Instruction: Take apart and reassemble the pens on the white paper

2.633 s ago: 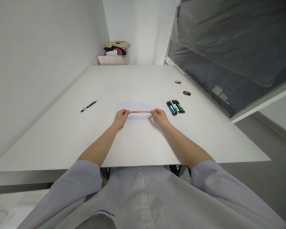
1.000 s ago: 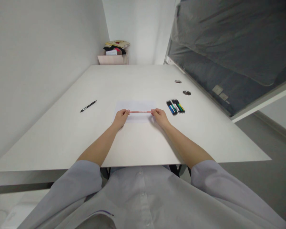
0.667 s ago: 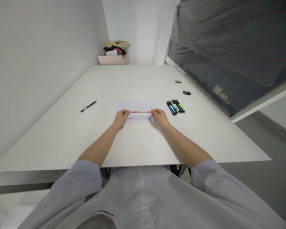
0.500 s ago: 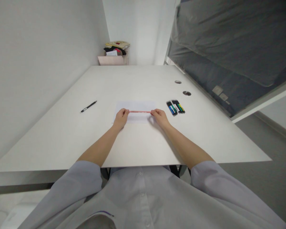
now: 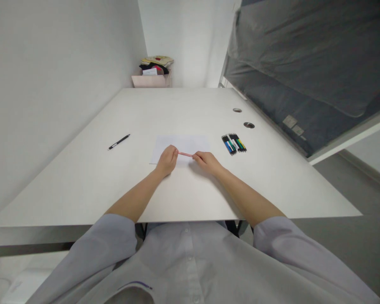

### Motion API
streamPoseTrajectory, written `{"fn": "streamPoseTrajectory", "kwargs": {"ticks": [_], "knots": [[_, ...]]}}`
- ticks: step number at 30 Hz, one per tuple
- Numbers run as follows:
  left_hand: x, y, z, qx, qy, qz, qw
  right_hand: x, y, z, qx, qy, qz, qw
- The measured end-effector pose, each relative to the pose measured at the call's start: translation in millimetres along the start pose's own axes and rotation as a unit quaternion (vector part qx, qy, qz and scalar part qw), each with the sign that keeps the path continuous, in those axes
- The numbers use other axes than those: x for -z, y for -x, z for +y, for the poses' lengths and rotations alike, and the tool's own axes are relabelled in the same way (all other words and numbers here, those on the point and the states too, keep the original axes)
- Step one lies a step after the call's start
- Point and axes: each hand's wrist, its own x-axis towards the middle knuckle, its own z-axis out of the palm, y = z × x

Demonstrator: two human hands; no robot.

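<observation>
A thin pinkish-red stick [image 5: 185, 154], shaped like a pencil, runs between my two hands over a white sheet of paper [image 5: 190, 140]. My left hand [image 5: 167, 161] is closed round its left end, with the fingers wrapped over it. On the other end, my right hand [image 5: 206, 162] pinches it between thumb and fingers. Only the middle of the stick shows; both ends are hidden in my hands. The stick slopes slightly down to the right. My hands cover part of the sheet's near edge.
A black pen [image 5: 118, 142] lies on the white table [image 5: 82, 181] to the left. Several dark pens with coloured bands [image 5: 234, 144] lie side by side at the right. Beyond them are two round metal fittings [image 5: 248, 125]. A box [image 5: 150, 81] of cloth items stands past the far edge.
Both hands have moved nearer each other and a little towards me. Less of the stick shows between them, and it has gone from level to slightly tilted.
</observation>
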Motion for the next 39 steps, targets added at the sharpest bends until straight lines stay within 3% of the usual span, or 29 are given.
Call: {"fn": "streamPoseTrajectory", "kwargs": {"ticks": [5, 11, 19, 23, 28, 39], "knots": [[0.3, 1.1, 2.3, 0.036, 0.034, -0.015, 0.999, 0.5, 1.6, -12.9, -0.014, 0.148, -0.051, 0.988], [0.8, -0.1, 7.2, 0.071, 0.057, -0.015, 0.996, 2.7, 1.7, -16.4, -0.018, 0.231, -0.071, 0.970], [0.4, 2.0, 9.9, 0.114, 0.067, -0.012, 0.991, 6.8, 0.9, -14.7, 0.023, 0.189, -0.051, 0.980], [3.9, 2.3, 8.9, 0.078, 0.058, 0.002, 0.995, 7.4, 1.0, -12.4, 0.003, 0.199, -0.045, 0.979], [4.8, -0.3, 6.4, 0.034, 0.010, -0.022, 0.999, 6.5, 1.2, -9.7, 0.001, 0.200, -0.035, 0.979], [4.5, -1.1, 5.9, 0.023, -0.050, -0.017, 0.998, 3.6, 1.1, -10.6, 0.012, 0.197, -0.034, 0.980]]}}
